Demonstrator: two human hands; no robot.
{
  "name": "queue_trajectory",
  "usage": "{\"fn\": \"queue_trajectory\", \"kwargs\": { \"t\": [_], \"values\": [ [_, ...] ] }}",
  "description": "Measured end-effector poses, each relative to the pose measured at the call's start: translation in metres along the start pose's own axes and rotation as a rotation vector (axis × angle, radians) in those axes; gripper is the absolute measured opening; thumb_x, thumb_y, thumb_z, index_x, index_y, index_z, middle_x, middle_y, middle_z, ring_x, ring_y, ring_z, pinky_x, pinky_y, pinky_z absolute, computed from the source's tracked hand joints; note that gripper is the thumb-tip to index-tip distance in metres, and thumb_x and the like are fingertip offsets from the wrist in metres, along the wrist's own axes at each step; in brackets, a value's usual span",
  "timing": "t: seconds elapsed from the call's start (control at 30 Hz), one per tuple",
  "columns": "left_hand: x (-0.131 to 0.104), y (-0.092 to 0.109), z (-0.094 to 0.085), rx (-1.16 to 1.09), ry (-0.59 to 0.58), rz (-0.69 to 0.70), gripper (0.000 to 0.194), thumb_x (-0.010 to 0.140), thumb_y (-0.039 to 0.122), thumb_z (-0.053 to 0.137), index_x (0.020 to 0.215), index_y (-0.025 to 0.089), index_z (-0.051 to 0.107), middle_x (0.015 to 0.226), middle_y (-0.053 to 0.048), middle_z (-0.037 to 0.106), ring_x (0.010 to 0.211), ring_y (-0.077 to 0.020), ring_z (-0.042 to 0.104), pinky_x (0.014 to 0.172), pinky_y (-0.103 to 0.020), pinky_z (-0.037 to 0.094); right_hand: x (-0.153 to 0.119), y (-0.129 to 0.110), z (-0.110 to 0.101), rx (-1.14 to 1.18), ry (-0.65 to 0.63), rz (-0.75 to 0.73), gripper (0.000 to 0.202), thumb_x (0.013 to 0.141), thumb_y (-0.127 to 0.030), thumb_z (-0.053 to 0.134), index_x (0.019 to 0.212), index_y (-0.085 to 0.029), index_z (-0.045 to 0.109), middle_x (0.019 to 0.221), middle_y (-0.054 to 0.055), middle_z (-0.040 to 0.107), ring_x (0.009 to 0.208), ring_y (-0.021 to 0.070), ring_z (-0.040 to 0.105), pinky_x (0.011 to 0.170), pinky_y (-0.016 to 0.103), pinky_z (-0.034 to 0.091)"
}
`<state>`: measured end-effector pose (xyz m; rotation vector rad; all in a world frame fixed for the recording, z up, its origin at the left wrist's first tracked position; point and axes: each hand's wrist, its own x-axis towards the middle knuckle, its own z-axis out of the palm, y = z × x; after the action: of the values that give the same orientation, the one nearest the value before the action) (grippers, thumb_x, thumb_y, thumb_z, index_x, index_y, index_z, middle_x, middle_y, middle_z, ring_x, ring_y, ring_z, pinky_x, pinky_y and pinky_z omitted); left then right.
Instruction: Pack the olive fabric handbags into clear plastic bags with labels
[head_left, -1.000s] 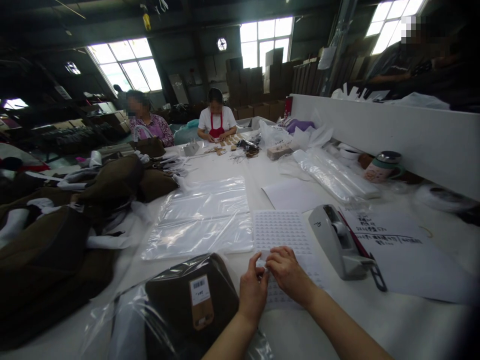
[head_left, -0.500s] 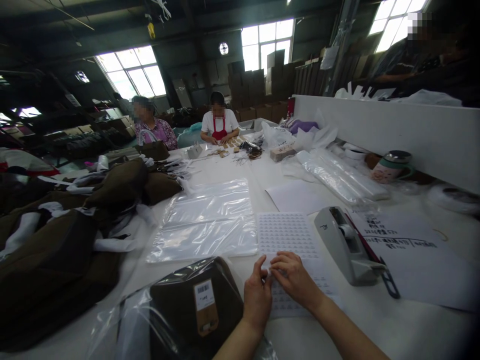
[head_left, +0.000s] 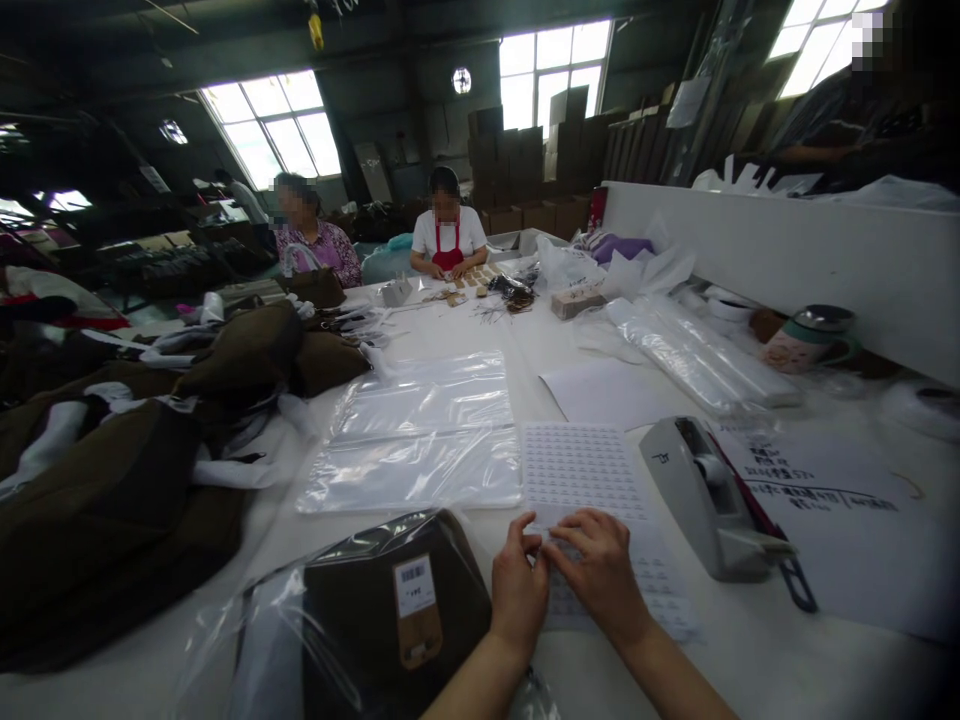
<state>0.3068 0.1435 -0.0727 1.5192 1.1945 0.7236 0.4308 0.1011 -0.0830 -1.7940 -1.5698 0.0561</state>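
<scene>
My left hand and my right hand meet over the sheets of small printed labels. The thumb and fingers of each are drawn together in a pinch, close to the other hand's fingertips. Whatever is between them is too small or hidden to make out. Left of my wrists lies a dark olive-brown bag in a clear plastic bag, with a white barcode sticker on a brown hang tag showing on top. A stack of flat clear plastic bags lies beyond it.
A grey tape dispenser stands right of the labels, beside a handwritten paper. Brown bags are heaped at left. Rolled plastic and a lidded mug lie near the white partition. Two people sit across the table.
The view has shifted slightly, so the things on the table appear a little further right. My hands stay together over the label sheets, with the right fingers slightly rearranged.
</scene>
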Motion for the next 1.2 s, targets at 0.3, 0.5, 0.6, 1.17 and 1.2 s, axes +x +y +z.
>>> {"fn": "queue_trajectory", "kwargs": {
  "t": [0.3,0.5,0.6,1.17,1.2],
  "values": [
    [0.0,0.0,0.002,-0.027,0.004,-0.026,0.035,0.078,0.017,0.052,0.113,0.018,0.05,0.082,-0.003,0.069,0.073,-0.0154,0.062,0.073,-0.027,0.045,-0.004,0.004,0.006,0.026,-0.004,-0.039,0.008,0.083,-0.022,0.06,0.089,-0.025,0.065,0.09,-0.001,0.065,0.1,0.0239,0.05,0.091,0.042,0.029],
    [0.002,0.0,0.002,-0.018,0.003,-0.036,0.04,0.077,0.015,0.052,0.116,0.017,0.049,0.088,-0.005,0.068,0.077,-0.0169,0.062,0.078,-0.03,0.046,-0.001,0.006,0.008,0.04,0.131,0.047,0.016,0.087,-0.031,0.052,0.08,-0.021,0.061,0.092,0.006,0.063,0.1,0.0259,0.05,0.089,0.043,0.032],
    [-0.004,0.012,-0.007,0.078,0.156,0.052,0.044,0.073,0.016,0.059,0.116,0.017,0.053,0.116,-0.011,0.06,0.107,-0.0235,0.054,0.096,-0.039,0.038,0.003,0.007,0.0,0.065,0.294,0.166,0.021,0.089,-0.036,0.049,0.082,-0.018,0.058,0.088,0.008,0.061,0.09,0.0243,0.052,0.084,0.042,0.039],
    [-0.066,0.071,-0.067,-1.091,0.11,-0.361,0.059,0.074,0.066,0.051,0.087,0.011,0.068,0.098,-0.014,0.064,0.093,-0.0233,0.056,0.076,-0.033,0.044,0.003,-0.087,-0.064,0.117,0.312,-0.357,0.028,0.084,-0.025,0.051,0.112,-0.025,0.056,0.106,0.009,0.056,0.107,0.0291,0.046,0.095,0.049,0.031],
    [-0.069,0.074,-0.076,-1.126,0.114,-0.381,0.057,0.074,0.065,0.053,0.085,0.011,0.068,0.095,-0.013,0.064,0.089,-0.0217,0.056,0.073,-0.031,0.044,0.005,-0.092,-0.067,0.203,0.322,-0.28,0.025,0.085,-0.025,0.05,0.108,-0.024,0.057,0.105,0.009,0.056,0.105,0.0282,0.047,0.094,0.047,0.033]
  ]
}}
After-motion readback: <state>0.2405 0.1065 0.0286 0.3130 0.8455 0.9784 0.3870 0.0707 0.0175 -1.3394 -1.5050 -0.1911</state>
